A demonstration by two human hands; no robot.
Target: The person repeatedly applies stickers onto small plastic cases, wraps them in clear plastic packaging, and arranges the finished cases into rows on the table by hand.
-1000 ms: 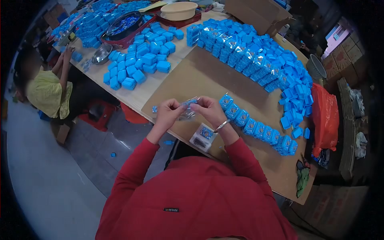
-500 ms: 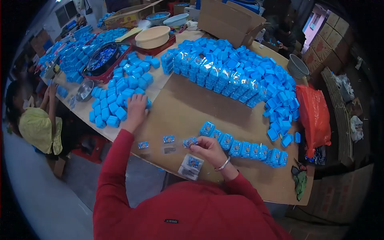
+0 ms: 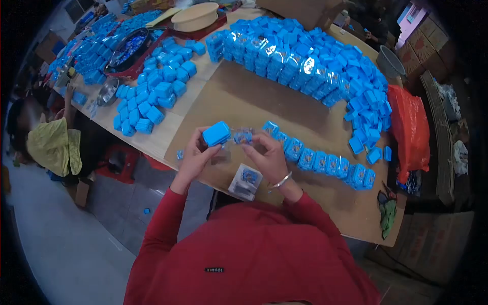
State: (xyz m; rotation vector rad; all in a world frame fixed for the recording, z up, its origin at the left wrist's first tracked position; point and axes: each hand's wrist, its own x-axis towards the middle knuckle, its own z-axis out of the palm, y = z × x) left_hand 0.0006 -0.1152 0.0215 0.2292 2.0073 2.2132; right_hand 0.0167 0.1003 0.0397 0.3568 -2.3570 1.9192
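My left hand (image 3: 193, 156) grips a small blue plastic box (image 3: 217, 133) by its edges, tilted up above the table. Close beside it, my right hand (image 3: 268, 158) pinches a clear plastic piece with a printed picture label (image 3: 242, 136) between thumb and fingers. Whether box and label piece touch, I cannot tell. Just below my hands lies a clear sheet with a printed label (image 3: 246, 181). Another small label (image 3: 180, 154) is partly covered by my left hand. A row of labelled blue boxes (image 3: 319, 161) runs off to the right of my right hand.
Stacked labelled boxes (image 3: 282, 63) form a wall before a heap of blue trays (image 3: 305, 35). Loose blue boxes (image 3: 147, 104) lie at left. A red bag (image 3: 409, 129) hangs at the right edge near a green cloth (image 3: 388, 216). Another person (image 3: 53, 145) sits at left.
My left hand has come from the loose boxes to the middle, bringing a blue box. My right hand, still holding the label piece, has lifted toward it. The view has tilted.
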